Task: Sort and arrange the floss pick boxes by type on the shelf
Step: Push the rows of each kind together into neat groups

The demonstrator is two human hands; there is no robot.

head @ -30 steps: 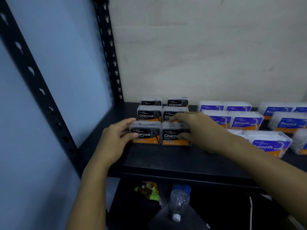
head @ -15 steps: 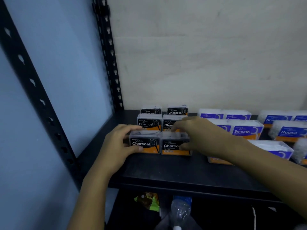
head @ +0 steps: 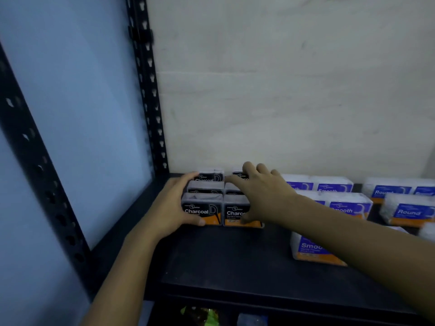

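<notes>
Black-and-orange Charcoal floss pick boxes stand in two columns at the left of the black shelf (head: 223,260). My left hand (head: 169,208) presses along the left side of the left column, its thumb on the front of the front-left Charcoal box (head: 202,209). My right hand (head: 261,196) lies spread over the right column, fingertips on the back box and thumb by the front-right Charcoal box (head: 235,214). Blue-and-white Smooth boxes (head: 348,205) sit in the middle and Round boxes (head: 407,212) at the right. One Smooth box (head: 308,250) stands apart nearer the front, partly under my right forearm.
A black perforated upright (head: 148,90) rises at the back left and another (head: 35,161) at the front left. A pale wall closes the back. A green packet (head: 200,316) shows below the shelf. The shelf's front strip is bare.
My right hand has moved from the front-right Charcoal box back over the rear boxes, fingers spread. My left fingers have stretched back along the left column. The camera has tilted up.
</notes>
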